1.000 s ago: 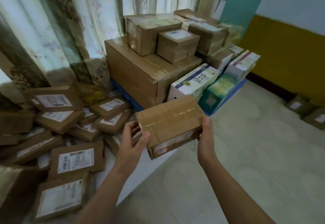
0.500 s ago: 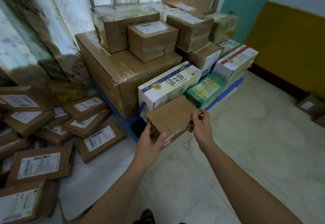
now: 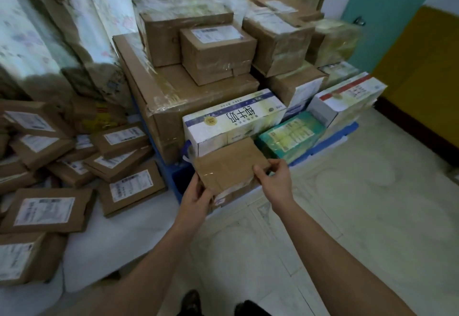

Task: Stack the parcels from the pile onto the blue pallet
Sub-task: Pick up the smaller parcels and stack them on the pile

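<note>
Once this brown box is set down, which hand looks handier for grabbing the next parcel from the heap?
Probably the left hand. Both hands grip the taped brown cardboard parcel at the blue plastic pallet, but the pile of flat labelled cardboard parcels lies on the left side, away from the right hand.

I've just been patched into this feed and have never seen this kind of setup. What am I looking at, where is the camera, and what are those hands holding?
There is no machine here: a person is working bare-handed, and the single picture comes from a wide-angle camera on their head, looking forward and down. That is why both forearms reach in from the bottom. The left hand and right hand grip a brown cardboard parcel by its near corners, low at the front edge of the blue pallet. Right behind it sit a white printed carton and a green box, with taped brown boxes stacked higher. On the left, the pile of flat labelled parcels waits on a white sheet on the floor.
</note>
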